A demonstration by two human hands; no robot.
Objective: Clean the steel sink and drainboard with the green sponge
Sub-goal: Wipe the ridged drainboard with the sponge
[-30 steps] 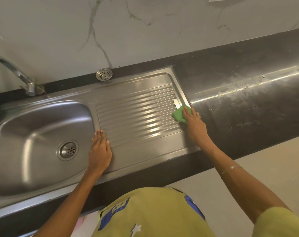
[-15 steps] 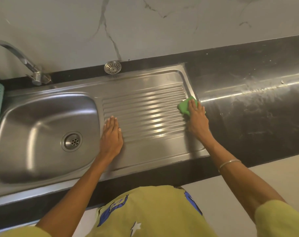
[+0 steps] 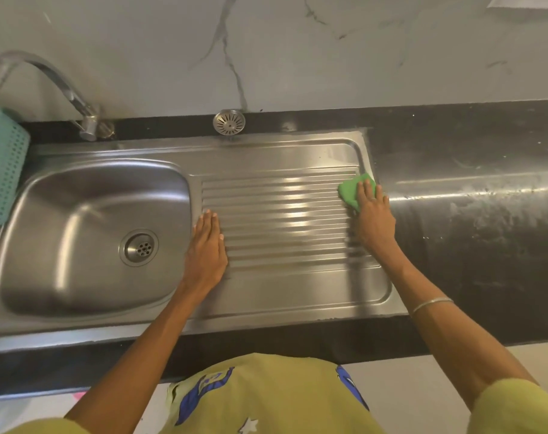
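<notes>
With flat fingers, the right hand [image 3: 371,214] presses the sponge [image 3: 352,191] at the drainboard's [image 3: 282,292] far right corner, the left hand [image 3: 205,245] open flat; it may slip onto the counter [image 3: 469,214].

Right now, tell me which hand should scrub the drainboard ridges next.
Right. The right hand already presses the green sponge at the ridges' right end on the drainboard; the left hand lies flat, holding nothing.

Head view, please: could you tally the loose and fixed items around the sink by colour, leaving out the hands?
Green: 1, the sponge
Teal: 1, the perforated basket
Steel: 4, the tap, the loose strainer, the sink bowl and the ribbed drainboard
Total: 6
</notes>
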